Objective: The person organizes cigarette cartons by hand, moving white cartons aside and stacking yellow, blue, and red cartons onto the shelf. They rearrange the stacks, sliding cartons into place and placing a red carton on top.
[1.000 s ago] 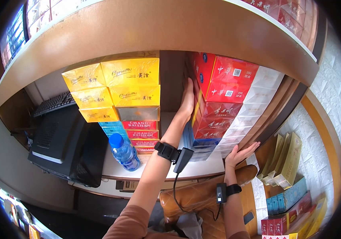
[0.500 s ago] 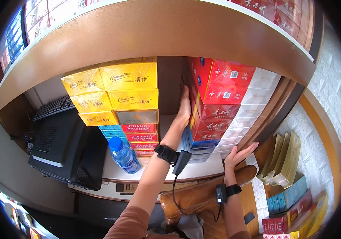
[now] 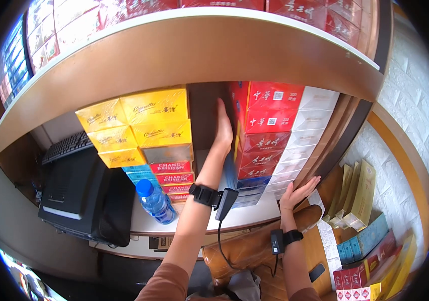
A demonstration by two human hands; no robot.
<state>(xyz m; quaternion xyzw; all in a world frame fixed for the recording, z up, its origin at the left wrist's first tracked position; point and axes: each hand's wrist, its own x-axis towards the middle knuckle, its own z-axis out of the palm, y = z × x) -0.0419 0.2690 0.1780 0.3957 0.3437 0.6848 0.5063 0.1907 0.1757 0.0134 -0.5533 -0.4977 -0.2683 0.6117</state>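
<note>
My left hand (image 3: 223, 128) reaches into the gap between two carton stacks, flat and upright along the left side of the red stack. Its fingers are extended and nothing is held; whether the palm touches is hard to tell. That stack has bright red cartons (image 3: 269, 120) on top, dark red cartons (image 3: 262, 158) under them and blue ones (image 3: 252, 183) below. A column of white cartons (image 3: 302, 138) stands against its right side. My right hand (image 3: 297, 195) is open, fingers stretched out, by the lower right end of the wooden shelf side (image 3: 347, 125).
Yellow cartons (image 3: 157, 105) over red Chang Baishan cartons (image 3: 174, 178) stand left of the gap. A blue-capped bottle (image 3: 157, 203) is in front. Further left are a black machine (image 3: 81, 190) and keyboard (image 3: 66, 148). A brown leather chair (image 3: 254, 248) stands below.
The view has shifted, so the shelf contents appear slightly further left. My left hand's fingers point more upright and sit a little away from the red stack. My right hand stays nearly in place.
</note>
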